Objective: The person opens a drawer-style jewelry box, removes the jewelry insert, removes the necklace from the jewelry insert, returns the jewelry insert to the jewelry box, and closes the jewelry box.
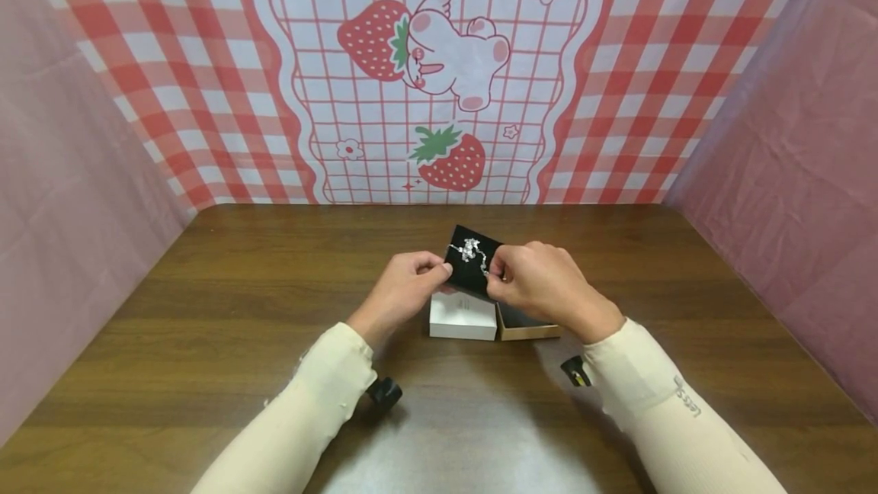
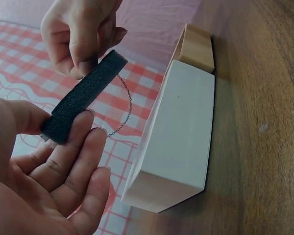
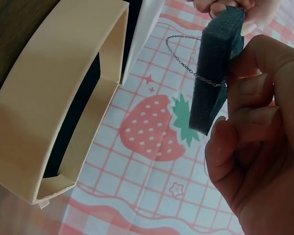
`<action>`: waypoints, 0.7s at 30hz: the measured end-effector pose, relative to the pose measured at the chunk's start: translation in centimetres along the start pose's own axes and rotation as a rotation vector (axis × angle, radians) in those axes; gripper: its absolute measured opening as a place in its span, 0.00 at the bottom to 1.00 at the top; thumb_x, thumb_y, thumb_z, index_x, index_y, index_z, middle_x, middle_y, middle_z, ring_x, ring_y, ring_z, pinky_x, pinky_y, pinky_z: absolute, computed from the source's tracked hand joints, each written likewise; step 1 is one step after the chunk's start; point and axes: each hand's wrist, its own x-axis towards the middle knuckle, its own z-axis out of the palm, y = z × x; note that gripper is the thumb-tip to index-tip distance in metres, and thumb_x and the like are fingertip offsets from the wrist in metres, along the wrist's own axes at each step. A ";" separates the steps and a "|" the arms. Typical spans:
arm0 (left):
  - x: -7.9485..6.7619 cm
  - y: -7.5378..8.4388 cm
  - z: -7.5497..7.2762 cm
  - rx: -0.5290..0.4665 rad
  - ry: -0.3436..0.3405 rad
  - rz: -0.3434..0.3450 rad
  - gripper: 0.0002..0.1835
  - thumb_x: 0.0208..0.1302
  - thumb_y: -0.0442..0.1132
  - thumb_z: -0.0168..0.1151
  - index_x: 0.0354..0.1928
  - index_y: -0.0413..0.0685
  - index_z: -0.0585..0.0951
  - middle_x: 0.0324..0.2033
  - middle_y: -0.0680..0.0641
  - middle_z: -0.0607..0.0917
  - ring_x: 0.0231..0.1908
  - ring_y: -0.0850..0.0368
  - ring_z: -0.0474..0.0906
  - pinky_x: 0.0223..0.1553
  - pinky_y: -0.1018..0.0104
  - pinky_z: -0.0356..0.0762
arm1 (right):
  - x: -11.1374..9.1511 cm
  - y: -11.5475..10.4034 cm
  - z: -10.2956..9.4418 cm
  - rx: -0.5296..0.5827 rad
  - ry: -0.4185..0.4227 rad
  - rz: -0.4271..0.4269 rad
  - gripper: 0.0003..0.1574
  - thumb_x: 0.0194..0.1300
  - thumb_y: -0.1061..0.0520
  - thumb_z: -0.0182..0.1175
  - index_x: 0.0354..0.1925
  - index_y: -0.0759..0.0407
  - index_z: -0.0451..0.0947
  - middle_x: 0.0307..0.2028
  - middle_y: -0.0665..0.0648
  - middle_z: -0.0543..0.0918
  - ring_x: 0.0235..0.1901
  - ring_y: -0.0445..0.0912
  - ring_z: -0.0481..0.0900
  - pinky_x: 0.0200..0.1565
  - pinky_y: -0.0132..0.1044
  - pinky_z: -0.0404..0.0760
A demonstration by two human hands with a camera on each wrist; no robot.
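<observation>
In the head view, a black foam pad (image 1: pixel 469 278) is held tilted above the boxes, with a silver chain (image 1: pixel 470 250) bearing a sparkling cluster across its face. My left hand (image 1: pixel 403 287) pinches the pad's left edge between thumb and fingers. At the opposite edge, my right hand (image 1: pixel 542 280) pinches the chain against the pad with curled fingers. A thin loop of the chain (image 2: pixel 130 105) hangs behind the pad in the left wrist view. The right wrist view shows the chain (image 3: pixel 179 58) passing around the pad's edge toward my right fingers.
Just below the pad, a white box part (image 1: pixel 463 324) stands on the wooden table (image 1: pixel 274 265). Beside it on the right is an open tan box part (image 1: pixel 531 333) with a dark inside. A red-and-white strawberry cloth (image 1: pixel 425 97) hangs behind the table.
</observation>
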 end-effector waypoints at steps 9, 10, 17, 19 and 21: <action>0.1 0.0 -0.1 -0.012 0.004 -0.030 0.11 0.65 0.44 0.60 0.38 0.43 0.84 0.34 0.45 0.89 0.35 0.57 0.86 0.47 0.57 0.81 | -0.3 0.4 0.0 0.004 0.049 0.008 0.05 0.53 0.51 0.65 0.26 0.49 0.78 0.15 0.42 0.75 0.18 0.38 0.70 0.23 0.34 0.68; 0.1 0.0 -0.1 -0.013 0.005 -0.034 0.11 0.65 0.44 0.60 0.38 0.44 0.84 0.34 0.45 0.89 0.35 0.57 0.86 0.47 0.56 0.81 | -0.4 0.4 -0.1 0.002 0.056 0.011 0.05 0.53 0.51 0.65 0.26 0.49 0.78 0.16 0.42 0.75 0.18 0.38 0.70 0.23 0.34 0.69; 0.2 -0.1 -0.1 -0.022 0.015 -0.045 0.11 0.65 0.43 0.59 0.36 0.42 0.83 0.33 0.44 0.89 0.32 0.57 0.85 0.46 0.51 0.81 | -0.5 1.0 -0.1 -0.006 0.134 0.015 0.04 0.53 0.53 0.64 0.27 0.50 0.79 0.16 0.43 0.75 0.18 0.38 0.70 0.22 0.35 0.68; 0.2 -0.1 -0.1 -0.025 0.019 -0.041 0.11 0.65 0.42 0.59 0.36 0.41 0.83 0.32 0.43 0.89 0.31 0.58 0.85 0.46 0.50 0.81 | -0.5 1.1 -0.2 -0.003 0.157 0.012 0.04 0.54 0.53 0.64 0.28 0.51 0.79 0.16 0.43 0.75 0.18 0.38 0.70 0.22 0.35 0.68; 0.3 -0.2 -0.1 -0.027 0.022 -0.035 0.10 0.65 0.41 0.59 0.36 0.40 0.83 0.32 0.43 0.89 0.30 0.58 0.85 0.46 0.50 0.81 | -0.5 1.2 -0.3 -0.002 0.182 0.013 0.04 0.54 0.53 0.64 0.28 0.51 0.79 0.16 0.43 0.75 0.18 0.38 0.70 0.23 0.35 0.69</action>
